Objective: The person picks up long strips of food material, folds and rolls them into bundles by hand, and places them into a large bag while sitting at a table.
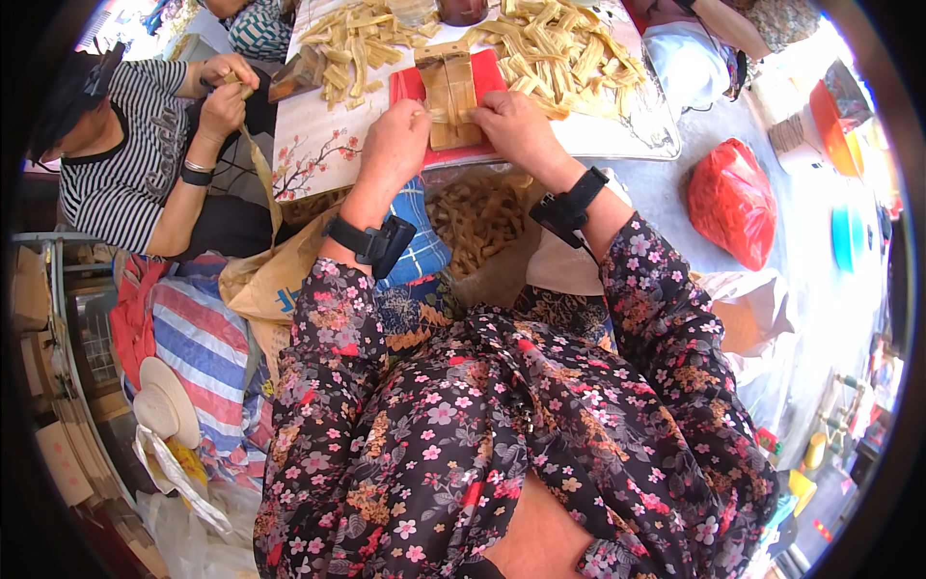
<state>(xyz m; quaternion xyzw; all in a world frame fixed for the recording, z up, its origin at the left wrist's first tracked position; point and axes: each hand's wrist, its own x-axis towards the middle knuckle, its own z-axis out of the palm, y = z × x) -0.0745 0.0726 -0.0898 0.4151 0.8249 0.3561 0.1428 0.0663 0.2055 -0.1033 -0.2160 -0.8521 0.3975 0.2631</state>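
A wooden block (pixel 447 79) with a thin upright line down its middle lies on a red board (pixel 488 69) at the table's near edge. Across its lower part runs a pale yellow strip (pixel 451 117). My left hand (pixel 394 143) pinches the strip's left end, fingers closed, beside the block. At the block's right edge, my right hand (pixel 522 131) has its fingers closed at the strip's other end. Loose piles of similar flat, yellowish strips lie on the table, one at the left (pixel 359 48) and a larger one at the right (pixel 569 56).
The white flower-patterned table (pixel 318 159) stands ahead. Below its edge, an open bag (pixel 482 217) holds brownish pieces. At the left, a person in a striped shirt (pixel 145 116) handles a long strip (pixel 258 174). A red plastic bag (pixel 733 203) rests on the right floor.
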